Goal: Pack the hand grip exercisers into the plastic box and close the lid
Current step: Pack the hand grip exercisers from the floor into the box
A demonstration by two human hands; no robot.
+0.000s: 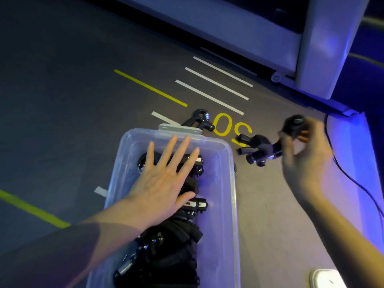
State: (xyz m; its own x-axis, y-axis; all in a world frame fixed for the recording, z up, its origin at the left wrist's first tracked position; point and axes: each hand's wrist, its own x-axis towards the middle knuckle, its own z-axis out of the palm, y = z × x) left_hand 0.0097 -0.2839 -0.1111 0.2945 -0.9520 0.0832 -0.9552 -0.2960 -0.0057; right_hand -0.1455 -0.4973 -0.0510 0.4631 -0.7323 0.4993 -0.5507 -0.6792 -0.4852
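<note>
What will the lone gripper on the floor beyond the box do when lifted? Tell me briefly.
The lone gripper looks rigid, with moulded handles and a metal spring, so it probably won't flop. Its angular shape suggests it won't roll. It lies against the plastic box rim, so it may scrape it.

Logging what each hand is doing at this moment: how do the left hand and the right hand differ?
The left hand is spread flat with straight fingers over the exercisers in the plastic box; the right hand is curled, gripping a black exerciser. The left hand is above the box; the right hand is outside it, over the floor near a loose pile of exercisers. The left looks sharp, the right blurred. Both are bare.
</note>
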